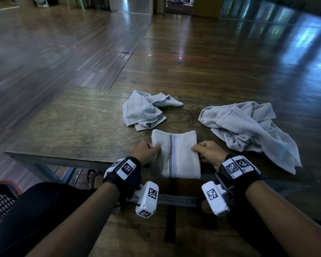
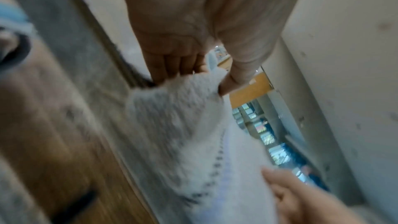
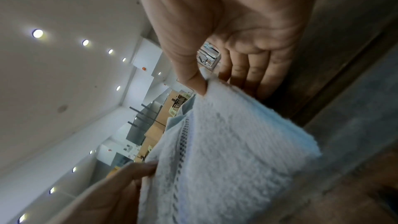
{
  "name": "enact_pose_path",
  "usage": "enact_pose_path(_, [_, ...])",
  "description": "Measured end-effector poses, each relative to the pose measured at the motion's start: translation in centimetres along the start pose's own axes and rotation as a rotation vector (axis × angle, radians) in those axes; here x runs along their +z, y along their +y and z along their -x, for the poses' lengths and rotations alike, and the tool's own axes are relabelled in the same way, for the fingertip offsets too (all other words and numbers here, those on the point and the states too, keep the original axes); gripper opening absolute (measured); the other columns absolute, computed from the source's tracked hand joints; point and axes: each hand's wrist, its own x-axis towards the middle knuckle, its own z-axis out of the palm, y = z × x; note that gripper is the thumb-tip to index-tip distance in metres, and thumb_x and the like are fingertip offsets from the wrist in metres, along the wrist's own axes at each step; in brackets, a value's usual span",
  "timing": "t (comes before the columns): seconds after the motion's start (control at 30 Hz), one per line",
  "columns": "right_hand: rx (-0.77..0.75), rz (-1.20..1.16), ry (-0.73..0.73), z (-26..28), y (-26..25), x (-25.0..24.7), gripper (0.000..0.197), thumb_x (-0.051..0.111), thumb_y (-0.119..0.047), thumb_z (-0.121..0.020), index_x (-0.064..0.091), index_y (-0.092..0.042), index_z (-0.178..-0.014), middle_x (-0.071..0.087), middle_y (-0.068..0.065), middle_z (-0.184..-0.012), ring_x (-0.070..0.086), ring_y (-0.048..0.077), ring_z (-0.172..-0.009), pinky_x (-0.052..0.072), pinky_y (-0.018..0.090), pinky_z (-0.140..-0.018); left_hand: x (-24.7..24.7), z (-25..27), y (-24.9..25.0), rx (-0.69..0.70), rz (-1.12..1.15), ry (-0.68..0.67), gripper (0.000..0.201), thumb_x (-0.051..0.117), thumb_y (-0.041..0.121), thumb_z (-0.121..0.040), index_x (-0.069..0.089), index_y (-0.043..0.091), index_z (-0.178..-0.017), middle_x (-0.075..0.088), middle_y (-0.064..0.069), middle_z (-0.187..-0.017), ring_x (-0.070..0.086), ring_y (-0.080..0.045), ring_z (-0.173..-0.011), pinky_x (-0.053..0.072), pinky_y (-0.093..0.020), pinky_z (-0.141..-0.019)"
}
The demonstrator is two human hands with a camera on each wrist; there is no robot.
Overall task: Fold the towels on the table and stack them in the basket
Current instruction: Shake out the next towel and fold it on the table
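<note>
A folded white towel (image 1: 176, 154) with a checked stripe down its middle lies at the near edge of the wooden table (image 1: 72, 123), its near end hanging past the edge. My left hand (image 1: 146, 151) pinches its left side between thumb and fingers (image 2: 206, 74). My right hand (image 1: 208, 153) pinches its right side the same way (image 3: 204, 81). The folded towel (image 2: 183, 134) fills the lower part of the left wrist view, and its layered edge (image 3: 237, 142) shows in the right wrist view. Two crumpled grey towels lie behind it: a small one (image 1: 146, 110) and a larger one (image 1: 252, 130) at the right.
A dark mesh basket (image 1: 0, 199) with an orange rim stands on the floor at the lower left, beside my knee. A sandalled foot (image 1: 94, 178) shows under the table. The table's frame bar (image 1: 174, 199) runs below the near edge.
</note>
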Motion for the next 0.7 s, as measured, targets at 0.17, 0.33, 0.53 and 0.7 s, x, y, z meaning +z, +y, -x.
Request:
enact_pose_path(0.17, [0.13, -0.307, -0.092, 2.7, 0.7, -0.5, 0.02, 0.06, -0.009, -0.086, 0.058, 0.001, -0.104, 0.061, 0.012, -0.092, 0.058, 0.022, -0.08, 0.045, 0.033, -0.062, 0.3, 2.6, -0.6, -0.084, 0.294, -0.081, 0.013, 0.057, 0.015, -0.089, 0.065, 0.01, -0.08, 0.063, -0.004, -0.069, 0.056, -0.016, -0.058, 0.041, -0.023, -0.051])
enact_pose_path(0.33, [0.112, -0.377, -0.121, 6.6, 0.7, -1.0, 0.021, 0.06, -0.014, -0.086, 0.058, -0.006, -0.106, 0.06, 0.014, -0.108, 0.056, 0.026, -0.095, 0.046, 0.039, -0.07, -0.8, 6.5, 0.6, -0.104, 0.409, -0.127, 0.014, 0.057, 0.016, -0.09, 0.061, 0.01, -0.102, 0.063, -0.009, -0.09, 0.059, -0.022, -0.074, 0.044, -0.027, -0.057])
enact_pose_path(0.53, [-0.124, -0.429, -0.048, 14.5, -3.5, -2.3, 0.023, 0.054, -0.013, -0.09, 0.056, -0.007, -0.112, 0.06, 0.012, -0.101, 0.054, 0.026, -0.092, 0.045, 0.041, -0.082, -4.4, 12.9, 5.7, 0.113, 0.458, -0.043, 0.014, 0.057, 0.012, -0.089, 0.064, 0.005, -0.099, 0.064, -0.009, -0.084, 0.06, -0.022, -0.073, 0.047, -0.028, -0.061])
enact_pose_path(0.7, [-0.327, -0.395, 0.048, 21.2, -7.3, -3.9, 0.01, 0.053, -0.015, -0.091, 0.058, -0.008, -0.086, 0.055, 0.009, -0.078, 0.051, 0.02, -0.068, 0.04, 0.029, -0.058, -7.1, 18.7, 9.9, 0.276, 0.496, 0.04, 0.009, 0.057, 0.014, -0.088, 0.059, 0.011, -0.08, 0.06, -0.009, -0.075, 0.056, -0.022, -0.065, 0.045, -0.025, -0.057])
